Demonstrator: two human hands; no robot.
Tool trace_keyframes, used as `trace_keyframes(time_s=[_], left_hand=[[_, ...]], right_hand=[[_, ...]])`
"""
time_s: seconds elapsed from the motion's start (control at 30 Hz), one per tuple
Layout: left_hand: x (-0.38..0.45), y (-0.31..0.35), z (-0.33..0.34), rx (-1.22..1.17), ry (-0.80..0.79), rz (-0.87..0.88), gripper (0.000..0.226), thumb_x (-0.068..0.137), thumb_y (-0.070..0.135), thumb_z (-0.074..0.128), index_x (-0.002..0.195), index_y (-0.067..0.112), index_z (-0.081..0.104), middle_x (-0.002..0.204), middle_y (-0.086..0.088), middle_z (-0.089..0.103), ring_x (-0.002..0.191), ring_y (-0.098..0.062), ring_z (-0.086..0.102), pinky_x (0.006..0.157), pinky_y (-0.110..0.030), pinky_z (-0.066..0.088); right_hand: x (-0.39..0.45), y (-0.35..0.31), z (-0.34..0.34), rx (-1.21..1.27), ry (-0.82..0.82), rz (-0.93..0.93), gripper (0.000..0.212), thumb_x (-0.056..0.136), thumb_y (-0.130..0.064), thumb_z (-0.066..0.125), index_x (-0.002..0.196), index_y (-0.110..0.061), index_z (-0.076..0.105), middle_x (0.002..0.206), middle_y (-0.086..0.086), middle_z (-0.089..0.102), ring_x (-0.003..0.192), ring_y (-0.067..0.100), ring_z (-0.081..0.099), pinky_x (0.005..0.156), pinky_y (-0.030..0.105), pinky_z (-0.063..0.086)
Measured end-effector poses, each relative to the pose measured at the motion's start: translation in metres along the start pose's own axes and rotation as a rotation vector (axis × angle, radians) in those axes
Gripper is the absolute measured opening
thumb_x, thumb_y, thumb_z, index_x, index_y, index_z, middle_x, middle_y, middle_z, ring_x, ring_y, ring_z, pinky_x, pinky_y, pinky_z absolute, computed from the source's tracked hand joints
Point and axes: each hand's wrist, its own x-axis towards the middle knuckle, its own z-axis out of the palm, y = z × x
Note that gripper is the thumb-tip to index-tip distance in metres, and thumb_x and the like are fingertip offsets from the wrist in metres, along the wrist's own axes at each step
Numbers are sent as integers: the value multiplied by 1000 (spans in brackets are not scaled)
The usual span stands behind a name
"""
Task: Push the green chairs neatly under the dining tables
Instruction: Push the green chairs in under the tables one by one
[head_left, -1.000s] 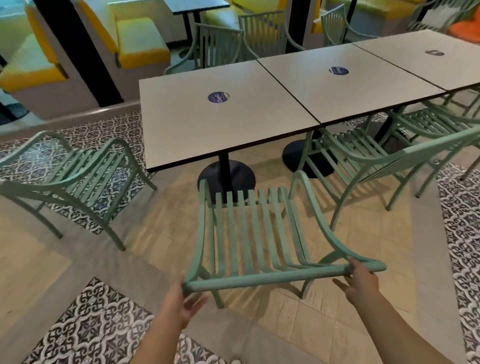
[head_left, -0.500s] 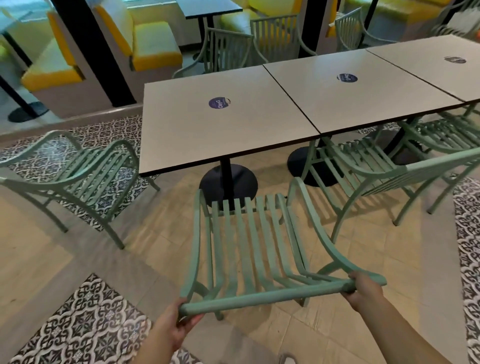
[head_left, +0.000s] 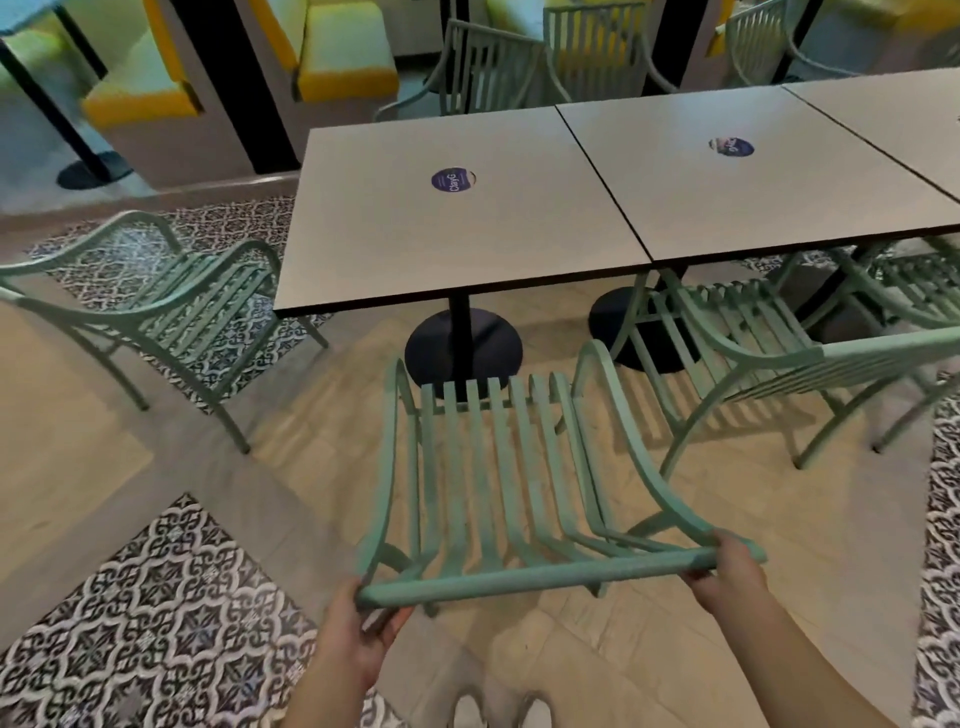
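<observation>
Your left hand (head_left: 358, 631) and right hand (head_left: 730, 569) each grip an end of the chair (head_left: 493, 483) top rail.

Holding both ends lets you steer it straight. The chair faces the table (head_left: 457, 234), its seat front near the round base (head_left: 462, 348), not yet under the top.

Round sticker (head_left: 453, 180) on near table (head_left: 395, 249) reads "ClayG"; second sticker (head_left: 731, 146) illegible.
</observation>
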Motion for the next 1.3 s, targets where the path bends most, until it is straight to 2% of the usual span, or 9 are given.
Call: trace_keyframes(time_s=[0.1, 0.23, 0.43, 0.6, 0.73, 0.97, 1.07, 1.17, 1.3], left_hand=[[3, -1, 2, 6, 48, 13, 25, 94, 15, 52, 117, 4, 50, 114, -19, 48, 81, -37, 54, 43, -52, 53], [-1, 5, 11, -26, 36, 18, 20, 95, 11, 49, 114, 3, 47, 95, -16, 47, 77, -36, 51, 35, -47, 50], [7, 26, 34, -2, 42, 12, 12, 96, 10, 47, 87, 2, 46, 89, -14, 45, 74, -35, 50, 30, -44, 48], [34, 58, 55, -29, 33, 14, 21, 94, 10, 54, 114, 3, 49, 116, -17, 48, 93, -40, 53, 47, -55, 51], [55, 83, 78, -25, 44, 16, 23, 93, 10, 56, 114, 3, 49, 118, -19, 48, 84, -38, 55, 47, -54, 52], [87, 108, 111, -54, 101, 39, 26, 92, 11, 55, 116, 4, 49, 114, -23, 50, 77, -41, 55, 33, -44, 51], [96, 120, 123, -75, 105, 44, 27, 92, 10, 55, 118, 3, 48, 114, -23, 50, 76, -42, 55, 35, -48, 51], [102, 134, 136, -68, 101, 34, 33, 93, 11, 53, 124, 2, 49, 109, -24, 53, 78, -43, 56, 40, -51, 53], [106, 148, 156, -75, 90, 21, 24, 95, 11, 52, 117, 4, 46, 94, -21, 52, 78, -40, 54, 41, -51, 50]], right_hand=[[5, -4, 4, -13, 26, 7, 49, 92, -11, 57, 138, -6, 41, 137, 19, 48, 121, 37, 52, 96, 54, 46], [5, -5, 10, -49, 7, 11, 43, 94, -9, 52, 134, -4, 41, 139, 21, 46, 123, 38, 50, 92, 51, 46], [14, -15, 34, -62, -104, 63, 16, 92, -4, 53, 83, -6, 40, 119, 22, 43, 99, 34, 52, 88, 45, 47], [21, -21, 76, -92, -148, 48, 16, 92, -6, 56, 84, -9, 43, 103, 20, 49, 80, 28, 53, 63, 39, 58], [27, -23, 112, -87, -137, 30, 14, 93, -7, 55, 85, -9, 44, 116, 22, 47, 78, 27, 52, 90, 43, 48], [38, -37, 166, -90, -118, 3, 20, 93, -7, 54, 111, -8, 46, 138, 26, 45, 95, 33, 54, 93, 46, 46], [43, -40, 188, -90, -116, 13, 28, 93, -7, 54, 119, -7, 42, 137, 27, 44, 82, 32, 54, 91, 45, 46], [44, -42, 207, -75, -131, 9, 44, 94, -7, 54, 135, -2, 38, 124, 27, 46, 104, 38, 52, 92, 44, 46], [47, -49, 233, -89, -141, -13, 17, 95, -7, 52, 110, -3, 43, 125, 26, 45, 102, 36, 50, 92, 43, 45]])
